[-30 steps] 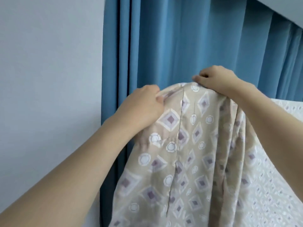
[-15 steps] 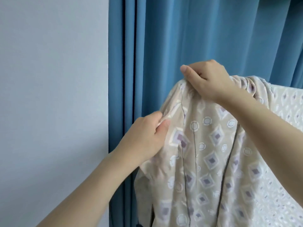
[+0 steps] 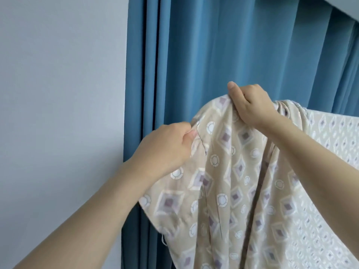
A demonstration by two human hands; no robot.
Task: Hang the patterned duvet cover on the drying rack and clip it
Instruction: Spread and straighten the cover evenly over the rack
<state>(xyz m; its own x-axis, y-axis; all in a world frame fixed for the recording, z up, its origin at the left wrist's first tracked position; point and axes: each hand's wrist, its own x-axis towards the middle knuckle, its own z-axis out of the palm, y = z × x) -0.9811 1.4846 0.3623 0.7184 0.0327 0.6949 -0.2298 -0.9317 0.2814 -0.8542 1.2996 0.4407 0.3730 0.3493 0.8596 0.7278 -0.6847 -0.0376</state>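
Patterned duvet cover is seen hanging in front of a blue curtain, beige fabric printed with purple-centred diamonds and white rings. It is draped from a high point at upper centre-right and falls in long vertical folds to the bottom edge of the head view. The support underneath is hidden by fabric, so the rack itself cannot be made out.

Right hand is placed at the topmost bunch of the cover. Its fingers are curled down over the gathered cloth and the thumb is raised along the near side, so the fabric is gripped at the peak. Left hand is held lower and to the left, at the cover's left edge beside a dark seam line. That edge is pinched between thumb and curled fingers, fingertips pressed together on the cloth. Fabric between the two hands is pulled into a sloping line.

A paler section with a smaller diamond print is spread out to the right, behind the right forearm; whether it is the same cover's reverse cannot be told. A plain grey-white wall is seen at left, meeting the curtain's dark folded edge. A loose thread is visible at the cover's lower left hem.
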